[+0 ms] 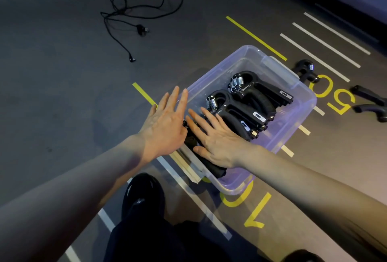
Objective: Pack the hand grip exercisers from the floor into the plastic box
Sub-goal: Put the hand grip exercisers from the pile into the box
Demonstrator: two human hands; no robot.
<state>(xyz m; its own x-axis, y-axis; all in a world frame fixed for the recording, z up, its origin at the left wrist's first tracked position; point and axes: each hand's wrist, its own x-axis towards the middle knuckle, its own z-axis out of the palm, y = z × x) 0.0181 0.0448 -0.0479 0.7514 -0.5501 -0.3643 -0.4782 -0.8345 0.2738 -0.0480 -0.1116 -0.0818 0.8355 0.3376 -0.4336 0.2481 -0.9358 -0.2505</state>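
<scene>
Right now both hands are lying flat with fingers straight and spread, neither grip closing on anything. The left hand (pixel 165 123) is hovering over the near-left rim of the plastic box (pixel 301 119), and the right hand (pixel 215 138) is pressing down on a black exerciser (pixel 211 167) at the box's near end. More packed exercisers (pixel 249 102) are lying stacked inside. Two loose exercisers (pixel 305 71) (pixel 370 102) are sitting on the floor (pixel 62 94) beyond the box's far-right side, and a black cable (pixel 134 10) is lying well apart.
</scene>
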